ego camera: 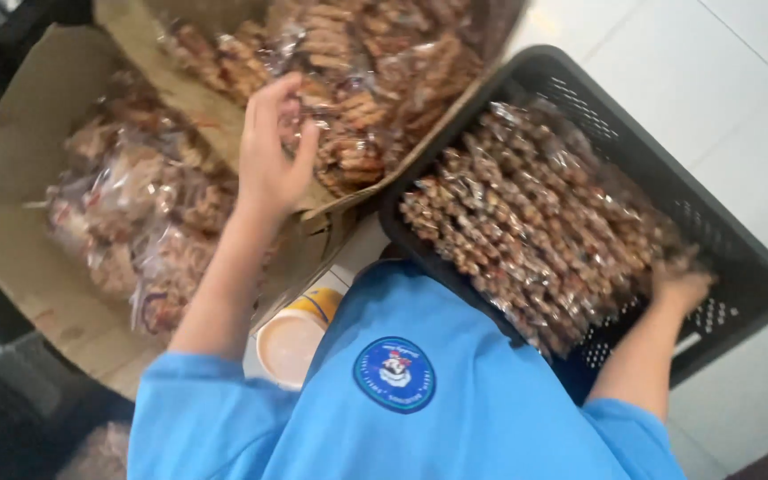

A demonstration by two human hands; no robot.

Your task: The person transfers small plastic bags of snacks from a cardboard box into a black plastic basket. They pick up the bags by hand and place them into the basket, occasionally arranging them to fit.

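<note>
Left hand (273, 151) over the upper box (135, 27), left of the crate (740, 258); fingers curled onto a snack packet (348, 160) at the box's near edge, grip not fully visible. Right hand (682, 286) inside the crate's right end, pressed on the packed snack rows (535, 222); cannot tell if clenched. Second box (11, 169) of packets farther left.

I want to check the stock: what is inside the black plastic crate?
The black plastic crate holds clear bags of brown snack sticks, laid in a layer. The right hand rests on them. The crate bottom is covered, so deeper layers cannot be seen.
</note>
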